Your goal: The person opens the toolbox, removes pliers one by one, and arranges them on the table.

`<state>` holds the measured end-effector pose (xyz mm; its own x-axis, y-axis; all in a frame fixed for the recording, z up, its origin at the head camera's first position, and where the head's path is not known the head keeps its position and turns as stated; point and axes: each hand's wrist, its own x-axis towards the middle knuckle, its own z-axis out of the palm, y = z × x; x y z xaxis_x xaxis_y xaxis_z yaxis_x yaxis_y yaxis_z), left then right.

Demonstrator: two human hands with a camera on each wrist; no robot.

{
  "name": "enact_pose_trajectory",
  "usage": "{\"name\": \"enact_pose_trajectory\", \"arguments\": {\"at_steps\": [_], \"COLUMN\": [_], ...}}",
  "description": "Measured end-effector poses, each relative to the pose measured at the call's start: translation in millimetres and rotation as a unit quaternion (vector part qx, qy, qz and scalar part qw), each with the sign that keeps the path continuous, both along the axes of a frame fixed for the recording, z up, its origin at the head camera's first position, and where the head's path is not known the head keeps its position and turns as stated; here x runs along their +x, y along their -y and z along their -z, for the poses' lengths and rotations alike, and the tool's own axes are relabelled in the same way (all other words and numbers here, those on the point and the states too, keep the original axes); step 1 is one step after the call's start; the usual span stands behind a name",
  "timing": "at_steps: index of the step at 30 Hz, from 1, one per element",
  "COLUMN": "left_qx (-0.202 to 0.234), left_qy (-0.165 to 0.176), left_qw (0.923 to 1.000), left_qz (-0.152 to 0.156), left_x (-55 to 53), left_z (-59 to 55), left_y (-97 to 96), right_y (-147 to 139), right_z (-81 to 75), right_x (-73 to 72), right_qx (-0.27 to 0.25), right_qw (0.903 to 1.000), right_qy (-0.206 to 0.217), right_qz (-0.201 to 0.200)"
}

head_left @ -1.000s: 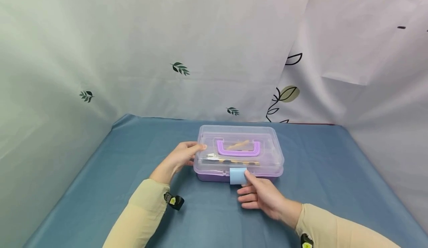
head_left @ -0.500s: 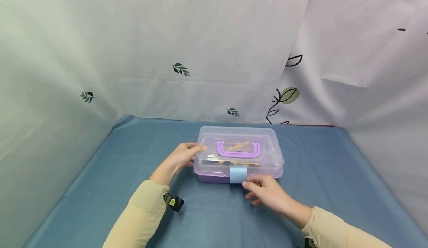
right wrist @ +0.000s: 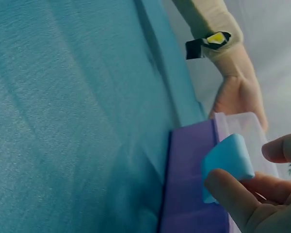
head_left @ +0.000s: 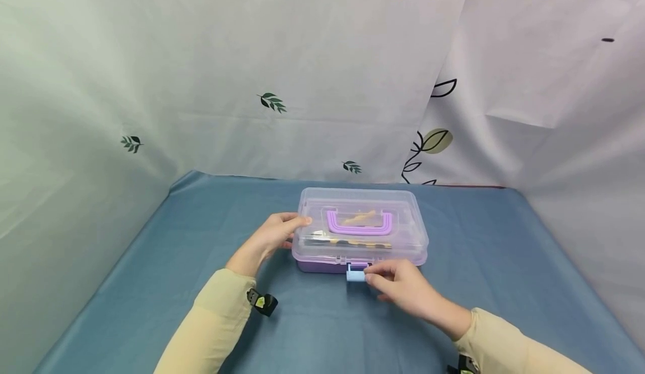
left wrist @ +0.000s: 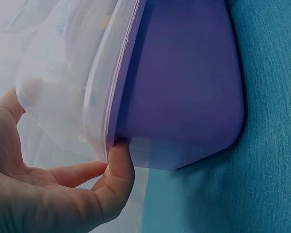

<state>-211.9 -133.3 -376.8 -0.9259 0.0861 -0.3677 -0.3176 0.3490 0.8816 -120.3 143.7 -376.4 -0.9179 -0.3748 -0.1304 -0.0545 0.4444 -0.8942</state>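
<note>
On the cloth lies a plastic storage box (head_left: 319,266) with a purple base, a clear lid (head_left: 314,203) lying level on it and a purple handle (head_left: 360,230). My left hand (head_left: 272,233) grips its left side, thumb on the lid and fingertips (left wrist: 120,160) under the rim. At the front, the light blue latch (head_left: 355,276) stands swung out from the box, still joined to it at the top. My right hand (head_left: 405,289) holds the latch's right end between thumb and fingers; in the right wrist view the thumb (right wrist: 228,191) presses against the latch.
Inside the box, a strip with dark and yellow markings (head_left: 353,243) and a tan piece (head_left: 359,218) show through the lid. A blue cloth (head_left: 227,195) covers the table. White patterned fabric (head_left: 322,71) hangs behind and on both sides.
The latch, flat against the box front before, has swung outward and up. My right hand has shifted from below the latch to its right end. The left hand has stayed in place.
</note>
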Motion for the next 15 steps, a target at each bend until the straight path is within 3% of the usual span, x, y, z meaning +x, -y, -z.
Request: {"name": "enact_pose_trajectory", "arguments": {"at_steps": [6,11,15], "left_qx": [0.0,-0.004,-0.004], "left_qy": [-0.002,0.0,-0.001], "left_qw": [1.0,1.0,1.0], "left_qz": [-0.002,-0.003,-0.003], "left_x": [0.5,-0.2,-0.3], "left_z": [0.2,0.5,0.3], "left_y": [-0.8,0.2,1.1], "right_y": [0.6,-0.6,-3.1], "right_z": [6.3,7.8,6.4], "right_x": [0.6,0.8,0.2], "right_qx": [0.045,0.116,0.138], "right_qw": [0.9967,0.9808,0.9752], "right_qy": [-0.062,-0.151,-0.167], "right_qz": [-0.026,-0.041,-0.044]}}
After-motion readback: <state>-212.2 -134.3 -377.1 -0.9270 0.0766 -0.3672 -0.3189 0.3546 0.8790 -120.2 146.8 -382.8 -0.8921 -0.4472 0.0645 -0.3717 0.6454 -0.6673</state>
